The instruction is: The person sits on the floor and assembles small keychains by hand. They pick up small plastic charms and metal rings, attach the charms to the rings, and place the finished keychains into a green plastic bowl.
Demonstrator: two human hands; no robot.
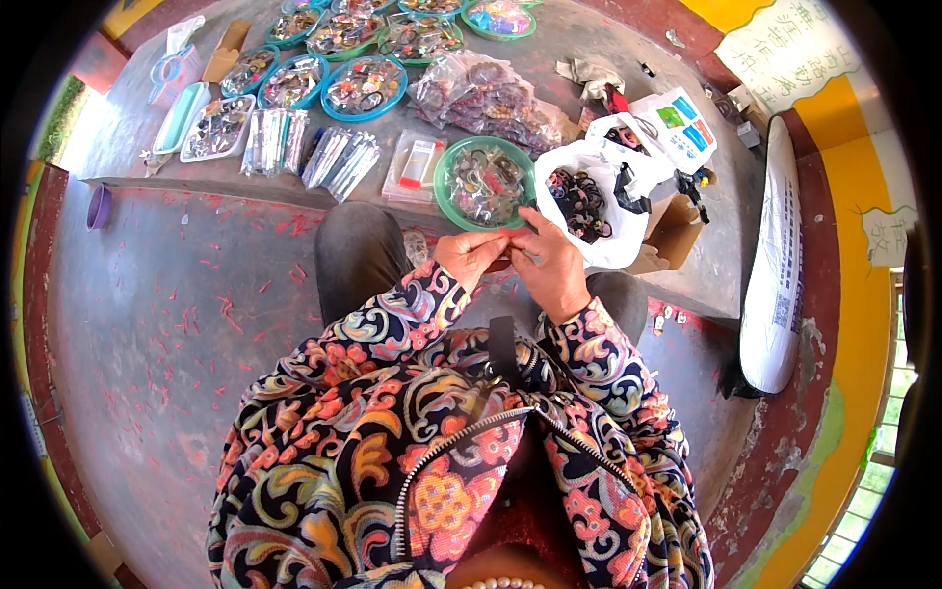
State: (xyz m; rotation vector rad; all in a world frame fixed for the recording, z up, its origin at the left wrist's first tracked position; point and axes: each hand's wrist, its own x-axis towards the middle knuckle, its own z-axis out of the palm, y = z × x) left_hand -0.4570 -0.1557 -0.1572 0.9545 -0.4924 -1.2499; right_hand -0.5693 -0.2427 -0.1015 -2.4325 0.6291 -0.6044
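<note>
Seen from the head camera, the left hand (469, 255) and right hand (551, 267) are meeting fingertip to fingertip, pinching a tiny item too small to identify, likely light and best held by its ends, just before the green bowl (444, 187) at the ledge's near edge.

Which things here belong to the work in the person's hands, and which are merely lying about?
In use: left hand and right hand, fingers pinching a small item too tiny to identify; green bowl of small parts; white bag of dark rings.

Lying about: blue-rimmed trays; purple cup; white sack.
</note>
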